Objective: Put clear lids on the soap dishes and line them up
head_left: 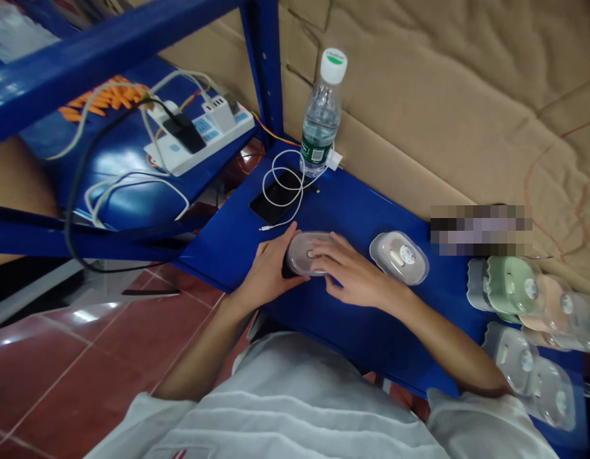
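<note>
A small oval plastic box [304,245] with a clear lid sits on the blue shelf, between both hands. My left hand [271,268] is closed around its left end, thumb along the front and fingers behind. My right hand [347,271] grips its right end, the fingers bent over the lid and touching the top; the thumb is low at the front. Just right of that hand lies a similar pale box [410,264] with a clear cover, a white capsule-shaped piece and a round sticker.
Behind stand a water bottle [320,121], a black phone [274,196] and a coiled white cable [302,185]. Stacked boxes, one of them green [510,284], fill the right end. A power strip [204,137] and orange pieces [106,95] lie beyond the blue frame post [264,70].
</note>
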`<action>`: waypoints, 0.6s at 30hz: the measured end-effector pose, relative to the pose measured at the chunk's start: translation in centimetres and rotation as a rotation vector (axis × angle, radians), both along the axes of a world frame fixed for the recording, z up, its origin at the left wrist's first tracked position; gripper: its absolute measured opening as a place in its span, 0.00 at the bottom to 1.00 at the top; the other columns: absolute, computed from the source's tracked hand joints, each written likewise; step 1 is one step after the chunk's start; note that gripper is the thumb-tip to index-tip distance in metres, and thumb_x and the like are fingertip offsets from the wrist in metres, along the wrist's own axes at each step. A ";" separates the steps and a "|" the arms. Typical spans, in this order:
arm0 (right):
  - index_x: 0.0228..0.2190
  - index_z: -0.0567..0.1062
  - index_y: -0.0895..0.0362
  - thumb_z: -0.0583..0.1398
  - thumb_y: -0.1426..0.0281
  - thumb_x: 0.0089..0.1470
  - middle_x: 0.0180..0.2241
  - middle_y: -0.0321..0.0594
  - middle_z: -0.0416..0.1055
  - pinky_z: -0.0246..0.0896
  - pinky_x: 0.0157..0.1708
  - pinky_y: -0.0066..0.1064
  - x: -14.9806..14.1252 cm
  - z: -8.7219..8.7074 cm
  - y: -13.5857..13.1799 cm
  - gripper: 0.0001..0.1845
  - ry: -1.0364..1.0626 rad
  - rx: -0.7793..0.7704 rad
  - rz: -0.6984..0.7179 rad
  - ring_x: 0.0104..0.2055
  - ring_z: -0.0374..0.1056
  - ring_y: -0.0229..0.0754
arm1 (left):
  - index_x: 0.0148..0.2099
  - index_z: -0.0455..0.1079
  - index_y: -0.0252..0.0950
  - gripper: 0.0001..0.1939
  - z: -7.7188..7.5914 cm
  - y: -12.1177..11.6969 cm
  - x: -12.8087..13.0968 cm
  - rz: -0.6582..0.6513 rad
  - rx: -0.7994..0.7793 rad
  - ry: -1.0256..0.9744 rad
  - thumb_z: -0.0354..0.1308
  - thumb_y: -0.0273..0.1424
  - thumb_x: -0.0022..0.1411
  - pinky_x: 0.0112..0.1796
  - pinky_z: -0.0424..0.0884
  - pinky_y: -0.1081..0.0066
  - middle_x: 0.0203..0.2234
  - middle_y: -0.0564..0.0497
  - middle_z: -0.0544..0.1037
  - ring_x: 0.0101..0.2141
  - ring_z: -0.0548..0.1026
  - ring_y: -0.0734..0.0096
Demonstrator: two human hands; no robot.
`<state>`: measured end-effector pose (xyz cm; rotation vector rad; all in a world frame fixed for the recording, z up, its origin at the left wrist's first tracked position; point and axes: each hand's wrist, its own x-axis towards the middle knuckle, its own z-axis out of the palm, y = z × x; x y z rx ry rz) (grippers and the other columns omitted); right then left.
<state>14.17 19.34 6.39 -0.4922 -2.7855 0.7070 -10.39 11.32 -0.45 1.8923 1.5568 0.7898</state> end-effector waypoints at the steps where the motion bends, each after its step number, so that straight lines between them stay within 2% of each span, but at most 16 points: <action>1: 0.52 0.75 0.56 0.58 0.82 0.59 0.60 0.52 0.73 0.46 0.78 0.63 -0.1 -0.2 -0.4 0.21 0.001 0.051 0.005 0.73 0.63 0.52 | 0.82 0.35 0.48 0.62 0.0 0.0 -0.1 -0.004 -0.004 0.002 0.74 0.44 0.63 0.66 0.62 0.50 0.74 0.39 0.65 0.70 0.68 0.44; 6: 0.56 0.77 0.53 0.62 0.79 0.61 0.64 0.50 0.72 0.52 0.77 0.65 0.0 -2.1 -1.7 0.23 -0.067 0.214 0.048 0.77 0.57 0.58 | 0.80 0.47 0.46 0.51 -0.1 0.0 -0.4 -0.048 -0.018 0.008 0.71 0.43 0.65 0.67 0.61 0.49 0.74 0.39 0.65 0.72 0.65 0.45; 12: 0.65 0.74 0.52 0.59 0.79 0.66 0.69 0.47 0.68 0.56 0.77 0.59 0.8 -4.0 -3.1 0.29 -0.084 0.282 0.061 0.80 0.49 0.55 | 0.80 0.49 0.45 0.49 0.0 0.0 -0.6 -0.070 0.009 0.010 0.70 0.42 0.67 0.66 0.62 0.50 0.73 0.40 0.66 0.71 0.66 0.45; 15: 0.71 0.66 0.48 0.57 0.77 0.70 0.72 0.43 0.66 0.47 0.79 0.62 1.0 -3.9 -3.4 0.33 -0.119 0.293 0.018 0.79 0.52 0.52 | 0.80 0.49 0.46 0.46 0.3 -0.1 -0.5 -0.107 0.042 0.023 0.67 0.43 0.70 0.66 0.63 0.51 0.75 0.39 0.62 0.72 0.64 0.46; 18: 0.74 0.60 0.43 0.60 0.68 0.72 0.75 0.44 0.60 0.34 0.78 0.72 1.1 -3.5 -3.3 0.35 -0.183 0.285 -0.157 0.81 0.46 0.58 | 0.78 0.57 0.49 0.39 0.4 -0.1 -0.5 -0.140 0.060 0.049 0.65 0.46 0.71 0.65 0.63 0.51 0.77 0.41 0.60 0.73 0.64 0.46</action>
